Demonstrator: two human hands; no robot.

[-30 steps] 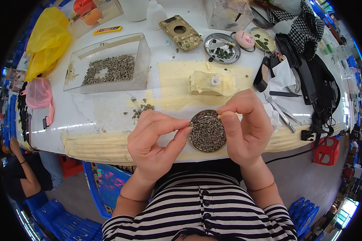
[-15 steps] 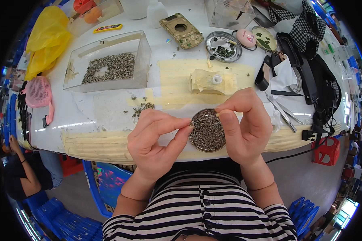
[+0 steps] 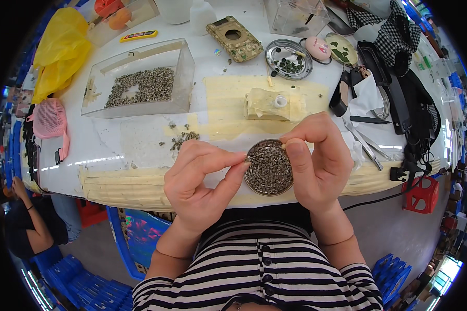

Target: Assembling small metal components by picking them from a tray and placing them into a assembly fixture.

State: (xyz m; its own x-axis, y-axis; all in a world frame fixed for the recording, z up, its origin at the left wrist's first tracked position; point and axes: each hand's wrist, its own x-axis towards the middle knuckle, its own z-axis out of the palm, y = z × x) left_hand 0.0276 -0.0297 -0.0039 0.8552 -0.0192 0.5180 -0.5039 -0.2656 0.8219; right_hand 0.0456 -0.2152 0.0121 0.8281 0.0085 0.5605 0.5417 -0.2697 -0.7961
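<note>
Above a round dish (image 3: 268, 195) full of tiny metallic pieces (image 3: 270, 173), both my hands are closed in pinches. My right hand (image 3: 319, 166) grips a thin needle-like metal rod (image 3: 266, 152) by its pale end, between thumb and index finger. The rod points left to the fingertips of my left hand (image 3: 202, 181), which hold something too small to make out. To the left of the dish, a loose pile of similar tiny pieces (image 3: 184, 139) lies on the table.
A clear box (image 3: 140, 108) of tiny pieces stands at the far left. Behind the dish are a taped block (image 3: 262, 110), a camouflage model tank hull (image 3: 237, 41) and a round tray (image 3: 288, 76) of green parts. Tweezers (image 3: 366, 145) lie right. A person (image 3: 33, 228) sits at far left.
My right fingers have shifted very slightly to the right, showing a little more of the rod. The left hand stays in place.
</note>
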